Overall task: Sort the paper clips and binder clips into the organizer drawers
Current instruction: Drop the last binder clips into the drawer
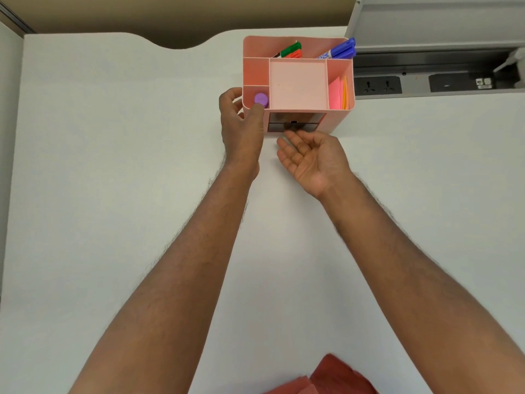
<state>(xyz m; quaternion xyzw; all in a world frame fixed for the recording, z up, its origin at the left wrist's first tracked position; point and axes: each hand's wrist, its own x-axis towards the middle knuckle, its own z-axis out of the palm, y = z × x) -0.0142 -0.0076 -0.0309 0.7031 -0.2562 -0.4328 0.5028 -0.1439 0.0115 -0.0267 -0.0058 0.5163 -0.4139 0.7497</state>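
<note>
A pink desk organizer (298, 81) stands on the white table at the back centre. Two dark see-through drawers (309, 122) sit in its front face, both pushed in. My left hand (241, 123) holds the organizer's front left corner, thumb on the rim and fingers round the side wall. My right hand (309, 157) lies palm up just in front of the lower drawer, fingers relaxed, fingertips near the drawer's front. No paper clips or binder clips show on the table; the drawers' contents are too dark to tell.
In the organizer's top compartments are a purple cap (261, 99), green, red and blue markers (339, 51) and coloured sticky notes (338, 93). A grey cable tray with power sockets (377, 86) lies at the back right. A red cloth (332, 376) is at the near edge.
</note>
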